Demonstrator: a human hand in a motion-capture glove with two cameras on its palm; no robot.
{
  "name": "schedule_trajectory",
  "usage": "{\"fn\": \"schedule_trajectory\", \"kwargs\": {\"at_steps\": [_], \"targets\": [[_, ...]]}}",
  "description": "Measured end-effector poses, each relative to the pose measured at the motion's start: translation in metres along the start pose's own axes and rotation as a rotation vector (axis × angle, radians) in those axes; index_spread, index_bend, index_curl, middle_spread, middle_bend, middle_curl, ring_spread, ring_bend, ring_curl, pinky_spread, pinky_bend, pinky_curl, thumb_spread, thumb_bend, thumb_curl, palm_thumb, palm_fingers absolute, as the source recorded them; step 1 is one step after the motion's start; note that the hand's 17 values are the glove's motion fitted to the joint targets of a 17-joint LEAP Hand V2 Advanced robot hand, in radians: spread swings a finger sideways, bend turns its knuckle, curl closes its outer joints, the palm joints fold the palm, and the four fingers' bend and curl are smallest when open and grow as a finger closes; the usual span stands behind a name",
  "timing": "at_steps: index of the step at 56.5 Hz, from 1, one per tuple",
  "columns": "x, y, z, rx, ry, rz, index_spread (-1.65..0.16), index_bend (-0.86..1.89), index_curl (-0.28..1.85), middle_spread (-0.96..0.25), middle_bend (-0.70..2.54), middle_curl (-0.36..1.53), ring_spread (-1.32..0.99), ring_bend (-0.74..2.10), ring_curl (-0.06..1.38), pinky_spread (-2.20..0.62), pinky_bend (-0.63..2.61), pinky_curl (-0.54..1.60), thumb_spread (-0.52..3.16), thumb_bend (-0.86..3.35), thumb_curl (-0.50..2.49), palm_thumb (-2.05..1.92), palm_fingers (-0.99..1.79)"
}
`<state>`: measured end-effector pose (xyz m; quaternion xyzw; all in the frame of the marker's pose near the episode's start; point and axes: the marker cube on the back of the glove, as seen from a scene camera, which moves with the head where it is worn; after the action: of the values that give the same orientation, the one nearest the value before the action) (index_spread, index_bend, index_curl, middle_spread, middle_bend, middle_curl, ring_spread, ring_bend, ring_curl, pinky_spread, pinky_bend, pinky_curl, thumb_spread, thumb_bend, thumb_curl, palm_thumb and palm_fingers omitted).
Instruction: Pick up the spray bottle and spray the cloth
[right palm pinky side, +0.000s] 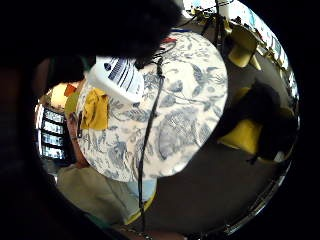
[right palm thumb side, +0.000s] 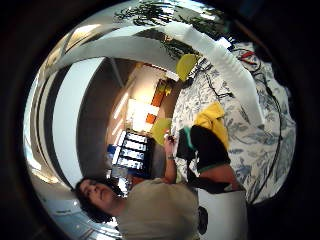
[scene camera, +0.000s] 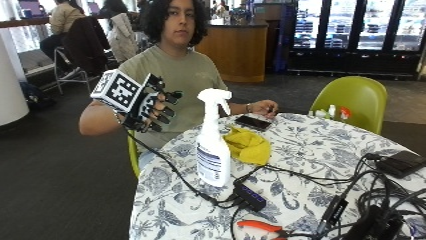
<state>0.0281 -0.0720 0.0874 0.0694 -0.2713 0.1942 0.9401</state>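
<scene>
A: Round desk (scene camera: 319, 150) with blue floral cover, in a wide hall; green chair (scene camera: 353, 100) behind, wooden counter (scene camera: 236, 50) and glass-door fridges further back.

B: Any writing?

A: Dark printed label on the white spray bottle (scene camera: 213, 150), too small to read.

B: And the cloth?

A: Yellow cloth (scene camera: 249, 146) crumpled just beside the bottle, near a black phone (scene camera: 253, 122).

B: The grip?

A: Gloved right hand (scene camera: 150, 105) raised off the desk's edge, apart from the bottle, fingers spread, probably relaxed, holding nothing.
</scene>
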Motion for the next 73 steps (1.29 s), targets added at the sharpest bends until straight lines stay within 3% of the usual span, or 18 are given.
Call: {"fn": "schedule_trajectory", "kwargs": {"at_steps": [6,16,24,37,57,73], "targets": [[0.0,0.032,-0.011,-0.044,0.009,0.026,-0.33,0.15,0.38,-0.01,0.29,0.49,-0.08,0.58,0.45,0.04,0.71,0.52,1.13,-0.05,0.48,0.6,0.23],[0.006,0.068,-0.023,-0.034,0.043,0.049,-0.36,0.13,0.32,0.01,0.21,0.43,-0.04,0.5,0.38,0.14,0.64,0.44,1.07,-0.04,0.44,0.55,0.25],[0.012,0.063,-0.028,-0.02,0.009,0.044,-0.37,0.12,0.28,0.02,0.2,0.41,-0.03,0.47,0.36,0.17,0.62,0.41,1.04,-0.03,0.41,0.55,0.27],[0.021,-0.001,0.009,0.026,-0.255,-0.032,-0.35,0.13,0.26,0.03,0.22,0.39,-0.02,0.45,0.35,0.18,0.53,0.37,1.03,-0.01,0.41,0.65,0.35],[0.026,-0.108,0.068,0.057,-0.585,0.016,-0.32,0.13,0.24,0.03,0.23,0.38,-0.02,0.43,0.34,0.19,0.39,0.33,0.99,-0.03,0.4,0.72,0.36],[0.015,-0.153,0.086,0.128,-0.555,0.019,-0.22,0.12,0.24,0.02,0.18,0.36,-0.01,0.58,0.37,0.17,0.37,0.34,0.93,-0.04,0.38,0.65,0.62]]}}
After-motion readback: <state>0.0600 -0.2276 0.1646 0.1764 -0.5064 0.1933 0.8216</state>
